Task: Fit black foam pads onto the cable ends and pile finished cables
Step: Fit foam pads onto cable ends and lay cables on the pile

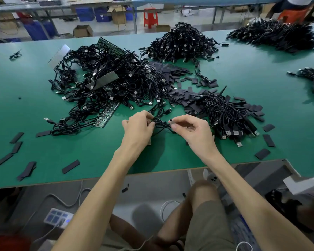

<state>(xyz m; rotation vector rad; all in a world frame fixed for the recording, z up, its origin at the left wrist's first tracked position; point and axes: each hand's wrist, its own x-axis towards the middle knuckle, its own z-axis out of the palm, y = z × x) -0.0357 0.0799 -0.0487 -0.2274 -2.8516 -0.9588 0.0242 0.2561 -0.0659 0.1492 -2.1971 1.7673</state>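
both hands work over the near middle of the green bench (80, 145), a little apart and joined by one black cable (161, 124). the left hand (138, 125) has its fingers curled round the cable's bunched loops. the right hand (192, 128) pinches the cable's small end (171, 121) between thumb and forefinger, just above the bench top. whether a pad sits on that end is too small to tell. just right of the right hand lies a heap of cables (230, 115) with usb plugs pointing toward the near bench edge. behind the hands sprawls a big tangle of cables (107, 78) mixed with green circuit strips (108, 113). flat black foam pads (188, 98) lie strewn between the two heaps, and more loose pads (70, 166) are scattered along the near left of the bench
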